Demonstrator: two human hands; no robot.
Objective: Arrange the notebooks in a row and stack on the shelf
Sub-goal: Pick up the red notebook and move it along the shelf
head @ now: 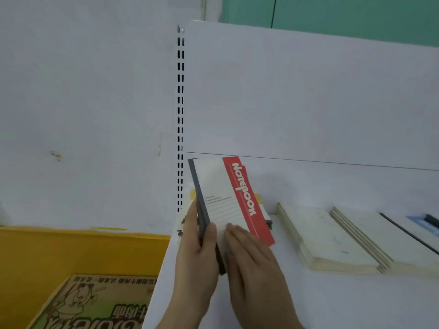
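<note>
Head view: your left hand (pixel 198 243) grips the red-banded notebook (pixel 228 200) by its grey spine at six o'clock on the shelf (pixel 332 300); your right hand (pixel 249 255) lies flat on it. Cream stacks (pixel 327 236) already lined at three o'clock; this one remains unplaced

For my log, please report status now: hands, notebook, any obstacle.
Left hand grips red-banded notebook by spine; right hand flat on cover. Notebook tilted over shelf. Cream stacks alongside, apart.
</note>
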